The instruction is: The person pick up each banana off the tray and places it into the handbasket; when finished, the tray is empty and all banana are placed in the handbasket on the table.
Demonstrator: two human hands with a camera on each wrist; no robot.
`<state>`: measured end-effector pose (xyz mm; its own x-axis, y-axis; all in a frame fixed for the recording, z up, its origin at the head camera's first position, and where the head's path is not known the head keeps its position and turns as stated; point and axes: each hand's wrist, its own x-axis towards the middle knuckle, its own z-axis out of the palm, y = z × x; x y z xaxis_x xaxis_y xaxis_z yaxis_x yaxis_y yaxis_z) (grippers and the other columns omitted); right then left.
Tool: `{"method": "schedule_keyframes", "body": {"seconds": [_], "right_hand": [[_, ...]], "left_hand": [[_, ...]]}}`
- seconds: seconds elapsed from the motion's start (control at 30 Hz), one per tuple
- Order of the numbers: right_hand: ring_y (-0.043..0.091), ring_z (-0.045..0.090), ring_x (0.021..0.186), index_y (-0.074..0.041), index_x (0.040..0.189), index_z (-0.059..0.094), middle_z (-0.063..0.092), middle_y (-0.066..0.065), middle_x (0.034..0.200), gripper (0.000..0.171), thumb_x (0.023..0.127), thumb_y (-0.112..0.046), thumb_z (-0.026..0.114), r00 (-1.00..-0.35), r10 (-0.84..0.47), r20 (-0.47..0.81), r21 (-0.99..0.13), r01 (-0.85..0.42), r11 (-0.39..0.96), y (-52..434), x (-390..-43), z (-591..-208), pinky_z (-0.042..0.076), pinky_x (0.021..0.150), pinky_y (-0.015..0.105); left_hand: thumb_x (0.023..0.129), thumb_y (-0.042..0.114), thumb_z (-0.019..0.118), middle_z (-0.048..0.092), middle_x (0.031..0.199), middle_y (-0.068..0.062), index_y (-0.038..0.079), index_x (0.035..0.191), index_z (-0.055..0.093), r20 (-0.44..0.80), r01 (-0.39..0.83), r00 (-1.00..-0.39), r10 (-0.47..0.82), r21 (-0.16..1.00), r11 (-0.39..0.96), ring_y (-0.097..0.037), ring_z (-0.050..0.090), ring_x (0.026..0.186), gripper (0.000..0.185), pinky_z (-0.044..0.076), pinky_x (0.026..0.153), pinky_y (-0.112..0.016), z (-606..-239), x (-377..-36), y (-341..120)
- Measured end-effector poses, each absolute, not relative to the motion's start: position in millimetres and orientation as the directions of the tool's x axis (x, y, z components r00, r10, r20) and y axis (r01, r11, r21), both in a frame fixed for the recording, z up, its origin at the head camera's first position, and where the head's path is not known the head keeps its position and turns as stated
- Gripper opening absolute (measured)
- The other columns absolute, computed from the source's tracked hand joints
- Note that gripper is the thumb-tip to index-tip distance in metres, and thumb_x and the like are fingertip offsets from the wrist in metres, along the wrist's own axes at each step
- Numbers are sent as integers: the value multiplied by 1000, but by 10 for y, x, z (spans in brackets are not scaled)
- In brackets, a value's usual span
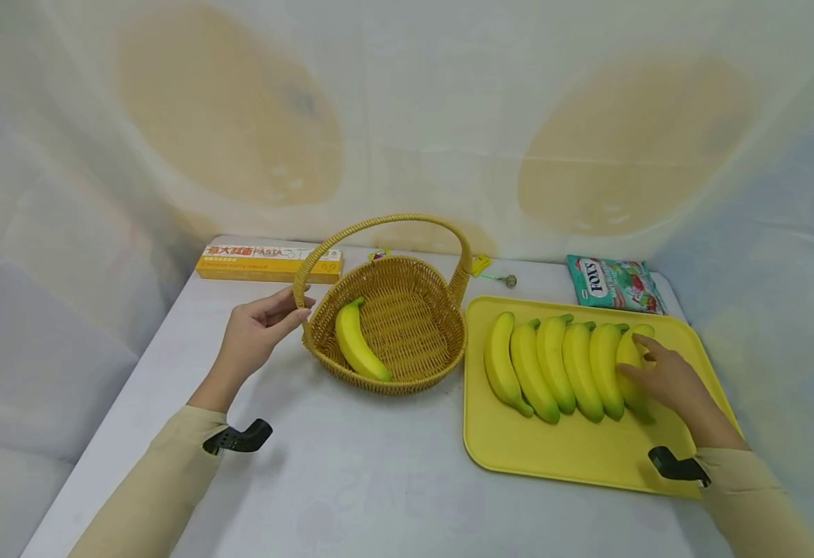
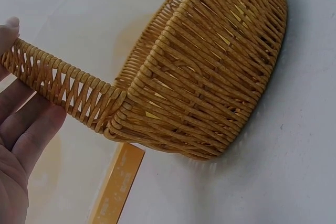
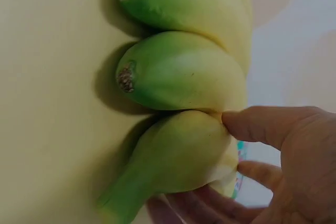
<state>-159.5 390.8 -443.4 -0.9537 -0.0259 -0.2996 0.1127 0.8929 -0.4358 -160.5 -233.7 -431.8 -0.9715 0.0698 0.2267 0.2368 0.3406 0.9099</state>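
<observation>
My left hand (image 1: 253,332) pinches the left side of the arched handle of a woven wicker basket (image 1: 414,329), thumb on one face and fingers on the other. Inside the basket one yellow banana (image 1: 358,342) lies along the left wall. To the right, a row of several bananas (image 1: 552,364) lies side by side on a yellow tray (image 1: 553,457). My right hand (image 1: 674,381) grips the rightmost banana (image 3: 184,153), thumb on one side and fingers curled round the other. In the head view the hand partly hides that banana.
A pasta box (image 1: 267,265) lies behind the basket at the left. Behind the tray is a green FOX'S candy bag (image 1: 615,284). A small round-ended item (image 1: 510,280) and a yellow wrapper (image 1: 480,264) lie near the basket's right side. Cloth walls enclose the white table.
</observation>
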Motion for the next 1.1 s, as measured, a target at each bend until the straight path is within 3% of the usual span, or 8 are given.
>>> {"method": "schedule_keyframes", "body": {"seconds": [0.13,0.3,0.53,0.87,1.1], "right_hand": [[58,55,113,7,158,10,38,50,138,91,103,-53,51,-927,-22,-374,-429,152,890,3959,-1610,-4472,61,76,49],[57,59,107,4,159,13,42,48,136,87,104,-51,51,-949,-36,-313,-419,104,902,3956,-1588,-4422,59,71,47],[59,56,113,-2,161,20,46,43,138,79,105,-46,54,-966,-139,-218,-447,-28,894,3809,-1561,-4270,56,78,58],[41,65,107,-11,159,34,54,32,138,68,103,-37,62,-920,-355,-168,-528,-220,820,3180,-1460,-3883,57,82,54],[33,62,116,-19,157,40,51,17,148,61,102,-29,64,-835,-535,-126,-631,-348,693,2713,-1467,-3649,56,86,47]], "left_hand": [[97,22,72,73,117,-15,11,139,64,241,254,-967,81,911,325,-3,69,104,44,55,88,-17,-4312,-1609,-2337],[97,23,72,74,117,-14,12,138,65,239,251,-968,80,915,317,-4,70,105,43,56,88,-18,-4313,-1615,-2322],[97,22,72,73,117,-15,12,139,64,236,248,-969,74,914,321,-3,69,104,44,55,88,-18,-4307,-1605,-2332],[97,25,72,74,116,-13,6,140,62,239,248,-969,70,911,330,-6,70,104,48,56,88,-19,-4321,-1615,-2334],[97,25,73,74,115,-12,5,140,62,239,248,-969,69,908,337,-7,70,105,49,56,89,-19,-4313,-1615,-2333]]}}
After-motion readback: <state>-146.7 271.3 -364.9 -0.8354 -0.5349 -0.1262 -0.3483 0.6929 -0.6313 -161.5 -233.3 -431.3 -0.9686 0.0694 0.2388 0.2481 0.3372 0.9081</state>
